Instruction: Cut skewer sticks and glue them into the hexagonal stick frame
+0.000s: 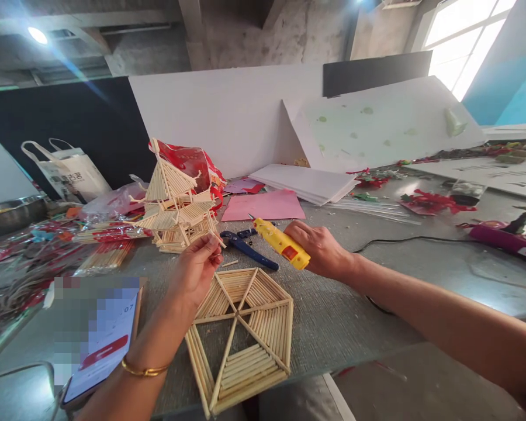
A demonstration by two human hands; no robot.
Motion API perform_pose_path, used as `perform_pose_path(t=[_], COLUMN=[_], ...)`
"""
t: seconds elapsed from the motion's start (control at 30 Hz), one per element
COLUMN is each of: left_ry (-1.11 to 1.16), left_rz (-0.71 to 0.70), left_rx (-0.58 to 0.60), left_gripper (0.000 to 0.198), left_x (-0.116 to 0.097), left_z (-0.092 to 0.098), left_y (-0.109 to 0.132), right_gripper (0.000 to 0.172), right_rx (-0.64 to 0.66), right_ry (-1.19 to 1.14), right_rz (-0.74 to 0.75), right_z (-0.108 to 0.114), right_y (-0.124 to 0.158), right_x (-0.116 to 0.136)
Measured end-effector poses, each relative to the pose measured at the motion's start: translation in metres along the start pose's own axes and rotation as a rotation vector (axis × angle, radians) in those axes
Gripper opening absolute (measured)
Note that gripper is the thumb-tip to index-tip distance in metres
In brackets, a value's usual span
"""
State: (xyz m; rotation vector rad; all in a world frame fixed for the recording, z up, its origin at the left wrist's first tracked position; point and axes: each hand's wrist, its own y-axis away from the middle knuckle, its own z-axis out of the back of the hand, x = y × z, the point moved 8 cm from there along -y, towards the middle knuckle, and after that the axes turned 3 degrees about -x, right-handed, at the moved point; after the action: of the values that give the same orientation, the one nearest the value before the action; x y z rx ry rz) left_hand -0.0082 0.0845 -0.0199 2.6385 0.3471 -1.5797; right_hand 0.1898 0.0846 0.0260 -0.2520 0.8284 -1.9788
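Note:
My right hand (319,248) is wrapped round a yellow hot glue gun (278,241), its nozzle pointing up and left. Between thumb and fingers, my left hand (197,266) pinches a short wooden stick (220,241). Below both hands lies a hexagonal panel of wooden sticks (249,374), divided by spokes; several of its sections are filled with rows of sticks, while the left and lower-left ones show open gaps. Just beyond my left hand stands a tiered pagoda model (169,184) made of similar sticks. A blue-handled cutting tool (252,254) lies between the hands.
A lit phone (103,345) leans at the left front. Bundled sticks in plastic (109,234) and a tote bag (72,175) are at left. Pink paper (265,206) and white boards (307,181) lie behind. A black cable (403,238) and a purple tool (504,240) are at right.

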Motion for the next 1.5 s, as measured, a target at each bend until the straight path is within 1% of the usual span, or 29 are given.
perform_pose_path(t=[0.07,0.13,0.23,0.5,0.7,0.9,1.13,1.5], left_ry=[0.129,0.197,0.235,0.215,0.222,0.229,0.225,0.218], left_rz=[0.068,0.105,0.125,0.134,0.119,0.117,0.117,0.119], left_rx=[0.011,0.019,0.012,0.034,0.034,0.037,0.007,0.042], left_gripper=[0.017,0.017,0.014,0.014,0.015,0.013,0.015,0.014], left_x=[0.004,0.007,0.009,0.012,0.014,0.014,0.013,0.015], left_z=[0.001,0.000,-0.001,-0.008,-0.007,-0.007,-0.007,-0.008], left_y=[-0.001,0.000,0.002,0.005,0.006,0.006,0.007,0.004], right_gripper=[0.017,0.021,0.026,0.026,0.028,0.027,0.027,0.025], right_rx=[0.011,0.030,0.049,0.030,0.055,0.046,0.036,0.037], right_ry=[-0.019,-0.043,-0.056,-0.044,-0.028,-0.034,-0.038,-0.056], right_rz=[0.099,0.196,0.259,0.265,0.266,0.263,0.267,0.278], right_z=[0.000,0.000,-0.002,0.000,-0.002,-0.003,-0.001,0.000], right_y=[-0.001,-0.001,0.000,0.001,0.002,0.002,0.001,0.000], right_x=[0.011,0.025,0.038,0.040,0.041,0.040,0.042,0.043])
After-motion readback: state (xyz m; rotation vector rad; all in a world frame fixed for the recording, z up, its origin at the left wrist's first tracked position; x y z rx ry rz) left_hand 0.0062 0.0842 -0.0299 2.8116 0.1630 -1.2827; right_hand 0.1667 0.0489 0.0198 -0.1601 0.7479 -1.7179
